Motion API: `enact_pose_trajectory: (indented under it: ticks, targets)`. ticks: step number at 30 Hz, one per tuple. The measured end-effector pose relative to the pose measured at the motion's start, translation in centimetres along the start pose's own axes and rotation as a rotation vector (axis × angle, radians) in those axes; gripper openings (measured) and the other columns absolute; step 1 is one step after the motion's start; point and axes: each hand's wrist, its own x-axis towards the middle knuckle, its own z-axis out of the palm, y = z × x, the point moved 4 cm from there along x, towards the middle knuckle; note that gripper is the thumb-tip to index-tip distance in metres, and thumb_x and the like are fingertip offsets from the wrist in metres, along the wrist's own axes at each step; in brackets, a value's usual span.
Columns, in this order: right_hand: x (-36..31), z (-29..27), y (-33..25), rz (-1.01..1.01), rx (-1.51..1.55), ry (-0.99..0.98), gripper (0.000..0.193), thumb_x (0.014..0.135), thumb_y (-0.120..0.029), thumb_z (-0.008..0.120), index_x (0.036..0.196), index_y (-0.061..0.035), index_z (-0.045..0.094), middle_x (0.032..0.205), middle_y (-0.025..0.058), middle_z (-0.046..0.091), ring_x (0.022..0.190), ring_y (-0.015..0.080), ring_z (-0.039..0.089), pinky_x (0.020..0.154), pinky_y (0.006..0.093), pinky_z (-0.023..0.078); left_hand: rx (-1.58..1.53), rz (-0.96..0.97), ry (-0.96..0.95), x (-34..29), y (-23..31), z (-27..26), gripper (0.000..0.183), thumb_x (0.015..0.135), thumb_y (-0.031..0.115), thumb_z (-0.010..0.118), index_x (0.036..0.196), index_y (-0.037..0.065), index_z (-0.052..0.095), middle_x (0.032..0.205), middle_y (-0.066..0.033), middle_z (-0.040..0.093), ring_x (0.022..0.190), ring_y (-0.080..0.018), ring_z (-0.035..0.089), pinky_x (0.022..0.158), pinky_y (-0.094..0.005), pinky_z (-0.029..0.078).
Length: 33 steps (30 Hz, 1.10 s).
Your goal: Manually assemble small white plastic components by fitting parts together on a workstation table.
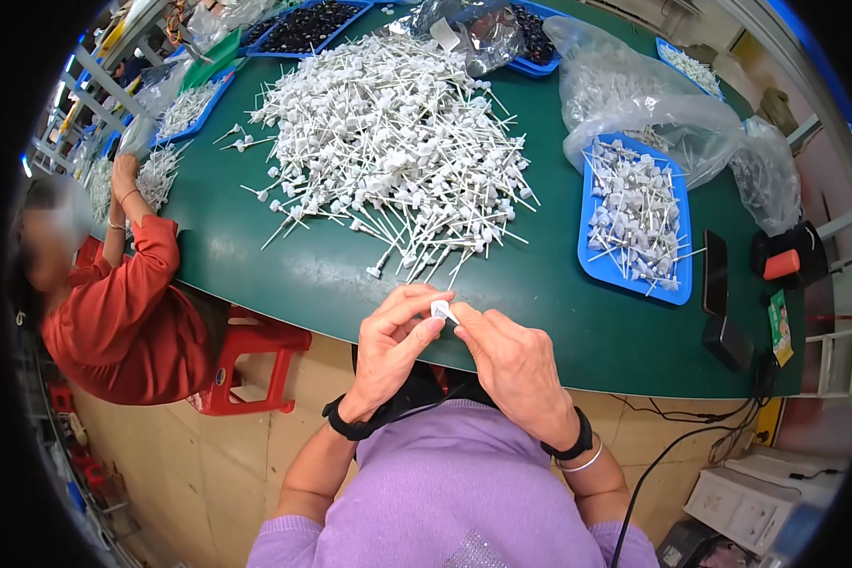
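Observation:
At the near edge of the green table, my left hand [393,336] and my right hand [513,358] meet at a small white plastic piece [440,309]. The thumb and fingers of my left hand pinch its broad head. My right fingertips close on its other side, hiding part of it. Just beyond my hands lies a big heap of white plastic pieces with thin stems [398,142]. Several stray ones rest at its near edge. To the right, a blue tray [590,256] holds more of the same pieces.
Clear plastic bags [672,123] lie behind the blue tray. A dark phone [716,273] and a black box [727,343] are at the right. At the left, a person in a red top [128,312] works beside a red stool [260,355]. Trays of dark parts [312,26] stand at the back.

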Motion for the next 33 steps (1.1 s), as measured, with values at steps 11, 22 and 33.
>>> enact_pose_trajectory:
  ticks: [11,22,33]
  targets:
    - [0.0,0.2,0.1,0.019,-0.016,-0.007,0.024,0.093,-0.012,0.065,0.116,-0.0110,0.061,0.072,0.0111,0.057,0.059,0.0334,0.062,0.050,0.0427,0.049,0.192,0.060,0.021,-0.1,0.4,0.2,0.028,0.097,0.004,0.061,0.124,-0.002,0.066,0.122,-0.0099,0.056,0.098,-0.0115,0.058,0.080,-0.0238,0.050]
    - [-0.1,0.1,0.3,0.016,-0.015,-0.021,0.025,0.093,-0.013,0.064,0.117,-0.0099,0.062,0.072,0.0112,0.056,0.058,0.0322,0.063,0.050,0.0421,0.049,0.292,0.083,0.053,-0.1,0.3,0.1,0.028,0.093,0.005,0.064,0.121,0.002,0.069,0.114,-0.0090,0.060,0.097,-0.0155,0.059,0.082,-0.0272,0.048]
    - [-0.2,0.3,0.5,0.006,0.006,-0.010,0.022,0.093,-0.012,0.064,0.114,-0.0082,0.062,0.072,0.0115,0.058,0.058,0.0319,0.063,0.050,0.0412,0.049,0.541,0.146,0.090,-0.3,1.3,0.5,0.030,0.091,0.003,0.066,0.120,0.005,0.071,0.115,-0.0079,0.055,0.092,-0.0145,0.052,0.081,-0.0266,0.044]
